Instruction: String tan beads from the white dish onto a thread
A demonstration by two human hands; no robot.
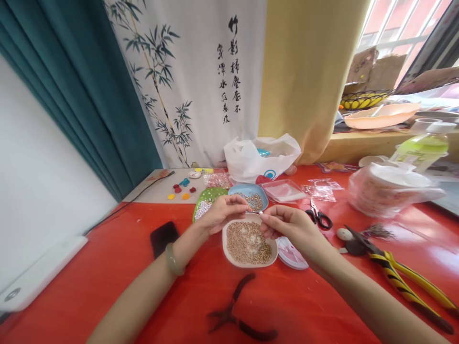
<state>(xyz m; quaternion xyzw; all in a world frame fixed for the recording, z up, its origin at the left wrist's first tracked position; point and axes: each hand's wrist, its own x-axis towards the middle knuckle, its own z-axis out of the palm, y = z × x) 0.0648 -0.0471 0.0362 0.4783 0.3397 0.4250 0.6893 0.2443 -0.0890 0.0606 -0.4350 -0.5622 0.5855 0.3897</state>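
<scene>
Over the far rim of a white dish (226, 248) filled with small golden-brown beads, my two hands meet. My left hand (222, 213), with a green bangle on its wrist, is closed in a pinch at its fingertips. My right hand (287, 225) is also pinched shut. Between the two pinches runs a thin pale thread or wire, too fine to name. A blue dish (236, 189) of similar beads and a green dish (211, 194) of pale beads stand just behind my hands.
On the red table lie dark pliers (236, 313) near me, black scissors (319, 217), yellow-handled cutters (405, 277) at right, a black phone (164, 236) at left, a white plastic bag (258, 157), small clear bags and a wrapped stack of plates (390, 188).
</scene>
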